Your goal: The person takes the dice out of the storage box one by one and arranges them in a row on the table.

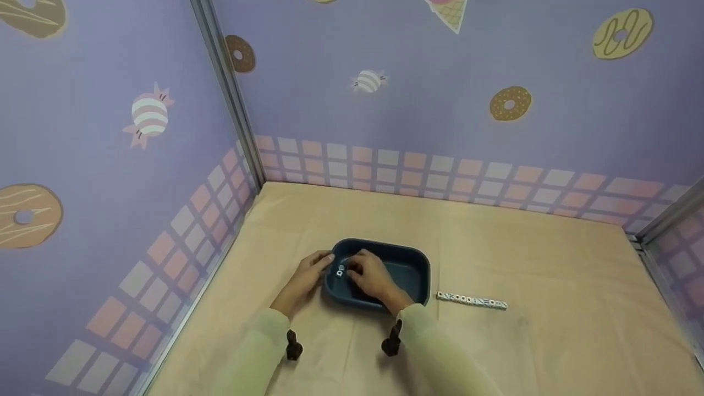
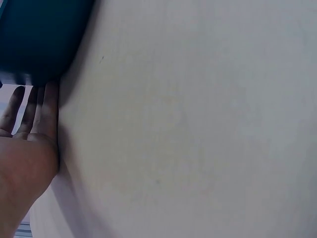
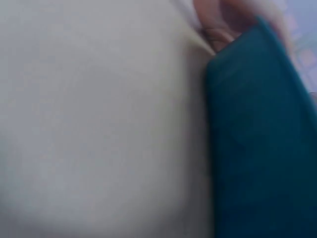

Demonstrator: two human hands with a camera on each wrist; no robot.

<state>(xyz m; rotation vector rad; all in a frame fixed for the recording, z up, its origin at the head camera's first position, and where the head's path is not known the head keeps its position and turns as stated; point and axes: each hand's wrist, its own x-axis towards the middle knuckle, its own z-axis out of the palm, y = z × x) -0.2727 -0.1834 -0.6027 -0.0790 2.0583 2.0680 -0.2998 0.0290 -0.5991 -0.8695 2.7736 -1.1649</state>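
A dark blue tray (image 1: 410,258) sits on the beige table. My left hand (image 1: 314,268) rests against the tray's left outer wall, thumb near the rim. In the left wrist view its fingers (image 2: 34,106) lie straight beside the tray (image 2: 39,34). My right hand (image 1: 360,270) reaches into the tray, fingertips at small white dice (image 1: 340,270) in its left end. Whether it pinches one is hidden. The right wrist view is blurred and shows only the tray wall (image 3: 262,139) and fingers (image 3: 218,22) above it.
A short row of white dice (image 1: 472,300) lies on the table right of the tray. Patterned walls (image 1: 385,165) close in the table at the back and on both sides. Bare cloth (image 1: 522,242) surrounds the tray.
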